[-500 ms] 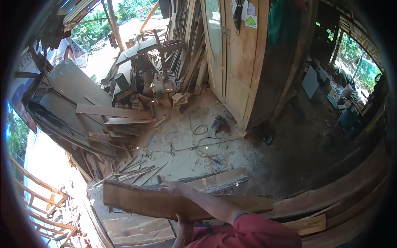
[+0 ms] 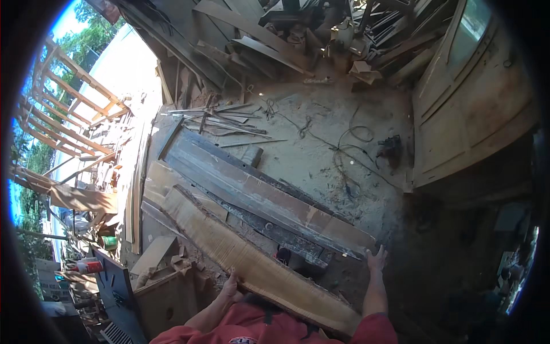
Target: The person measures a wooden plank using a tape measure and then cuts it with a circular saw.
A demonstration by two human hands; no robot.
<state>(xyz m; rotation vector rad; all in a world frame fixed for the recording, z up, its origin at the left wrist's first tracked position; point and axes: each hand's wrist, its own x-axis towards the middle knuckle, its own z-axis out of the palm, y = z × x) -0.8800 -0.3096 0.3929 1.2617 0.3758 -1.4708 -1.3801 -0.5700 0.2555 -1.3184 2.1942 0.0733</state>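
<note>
Rough-edged wooden plank (image 2: pixel 246 261) slants across my front, left hand (image 2: pixel 231 285) at its near edge, closure hidden, can't tell, right hand (image 2: pixel 376 259) spread by the grey-brown board (image 2: pixel 269 186)'s end, so lopsided support could let the plank tip.

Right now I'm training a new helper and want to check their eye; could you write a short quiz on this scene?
1. True or false: the left hand touches the far edge of the yellowish board.
2. What lies on the floor? A) a mattress B) a cable C) a bicycle
3. Fill in: the ___ hand is nearer the worn plank.

Key:
1. False; it is at the near edge.
2. B
3. right; the right hand is at the plank's end.
</note>
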